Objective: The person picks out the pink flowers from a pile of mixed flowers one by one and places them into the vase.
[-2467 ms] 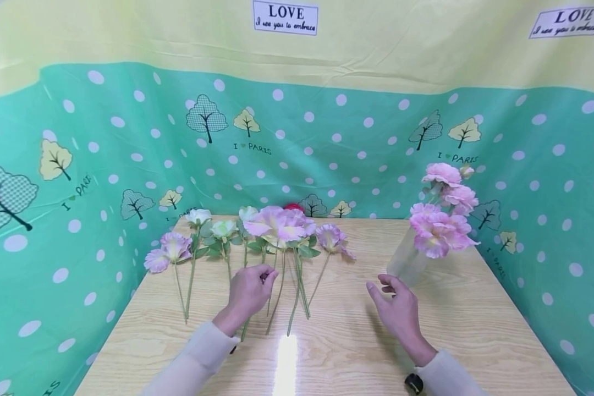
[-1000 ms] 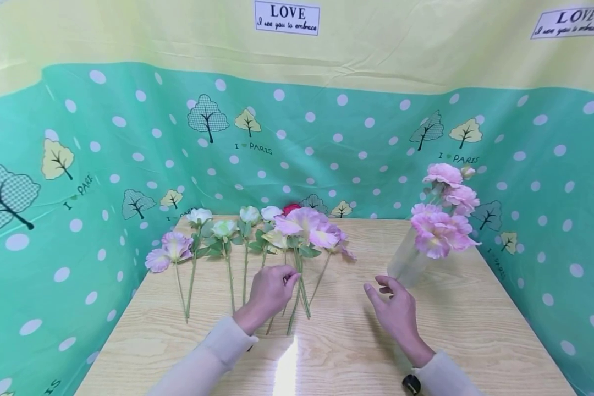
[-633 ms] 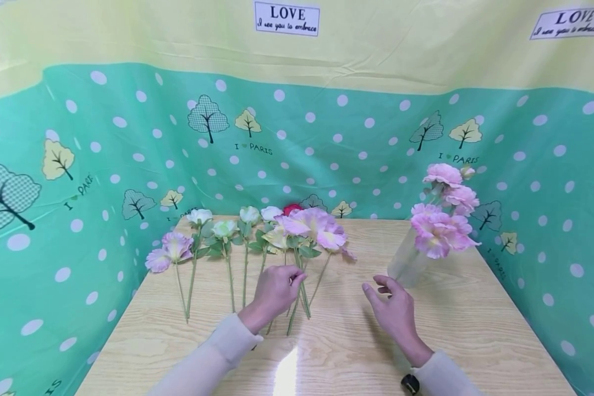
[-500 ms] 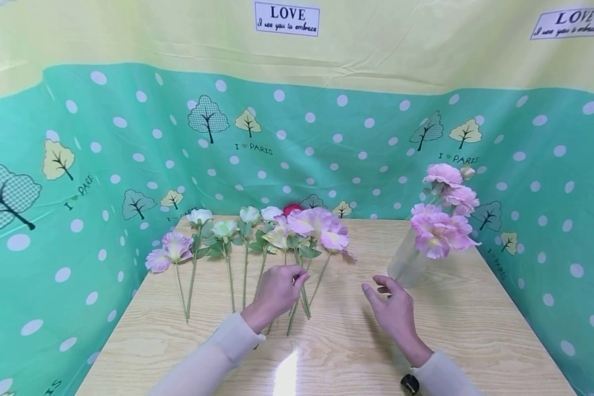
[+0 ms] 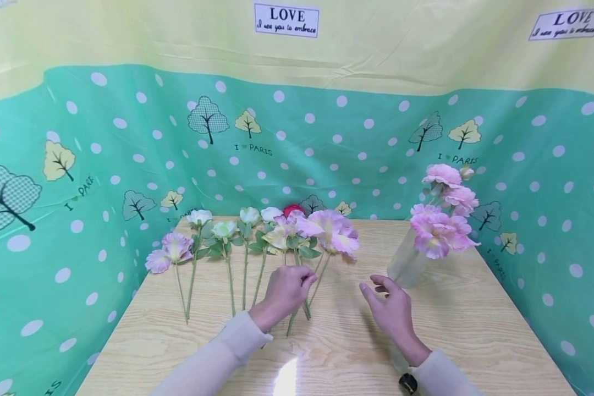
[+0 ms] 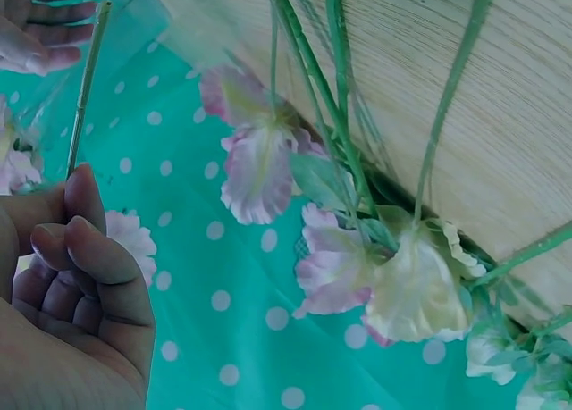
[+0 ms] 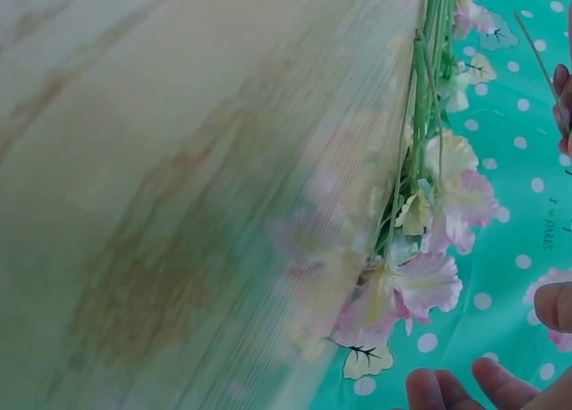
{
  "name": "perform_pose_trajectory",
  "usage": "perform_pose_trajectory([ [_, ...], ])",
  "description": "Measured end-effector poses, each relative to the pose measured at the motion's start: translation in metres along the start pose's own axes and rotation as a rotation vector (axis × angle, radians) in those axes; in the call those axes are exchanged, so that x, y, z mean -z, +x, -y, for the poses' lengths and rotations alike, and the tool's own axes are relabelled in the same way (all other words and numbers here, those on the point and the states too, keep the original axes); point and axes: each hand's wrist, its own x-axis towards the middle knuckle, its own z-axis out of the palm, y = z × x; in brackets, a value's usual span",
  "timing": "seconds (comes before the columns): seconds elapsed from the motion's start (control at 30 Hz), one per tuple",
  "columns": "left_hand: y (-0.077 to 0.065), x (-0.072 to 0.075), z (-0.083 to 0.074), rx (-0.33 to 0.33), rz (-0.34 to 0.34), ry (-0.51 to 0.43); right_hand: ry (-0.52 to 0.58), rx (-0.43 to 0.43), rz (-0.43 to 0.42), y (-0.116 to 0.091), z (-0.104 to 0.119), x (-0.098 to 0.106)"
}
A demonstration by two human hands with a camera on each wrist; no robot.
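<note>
With curled fingers, my left hand [image 5: 288,286] pinches the thin stem [image 6: 87,97] of a pink-purple artificial flower [image 5: 334,231], holding it above the table's middle. The stem's bare end sticks out past the thumb and forefinger in the left wrist view. My right hand [image 5: 392,308] hovers palm inward with loosely bent fingers and nothing in them, just in front of a translucent vase [image 5: 406,261]. Pink flowers [image 5: 438,228] stand in that vase at the table's right. In the right wrist view only some of the right fingertips [image 7: 500,383] show.
Several artificial flowers lie in a row across the table: a pink-purple one [image 5: 175,247] at far left, then white-green roses [image 5: 224,229] and a yellowish bloom [image 5: 276,239]. Something red [image 5: 293,209] shows behind them. A polka-dot curtain [image 5: 366,165] closes off the table's back and sides.
My left hand has moved steadily right, carrying the pink-purple flower over the lying ones toward the vase side. The right hand has barely shifted left.
</note>
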Motion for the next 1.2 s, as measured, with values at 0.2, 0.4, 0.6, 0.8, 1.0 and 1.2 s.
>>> perform_pose_trajectory([
  [0.2,0.002,-0.005,-0.005,-0.018,0.013,0.016,0.016,0.009,0.004,-0.001,0.003,-0.002],
  [0.4,0.004,-0.011,-0.011,-0.055,0.008,0.018,0.025,0.033,-0.007,-0.001,0.006,-0.004],
  [0.6,0.004,-0.016,-0.014,-0.063,0.016,0.027,0.023,0.077,-0.003,-0.001,0.007,-0.006],
  [0.8,0.004,-0.018,-0.016,-0.074,0.027,0.003,0.049,0.122,-0.005,-0.001,0.011,-0.008],
  [1.0,0.004,-0.019,-0.018,-0.082,0.030,0.030,0.104,0.158,-0.025,0.001,0.019,-0.012],
  [1.2,0.004,-0.020,-0.019,-0.079,0.037,0.026,0.179,0.147,-0.035,0.001,0.028,-0.017],
])
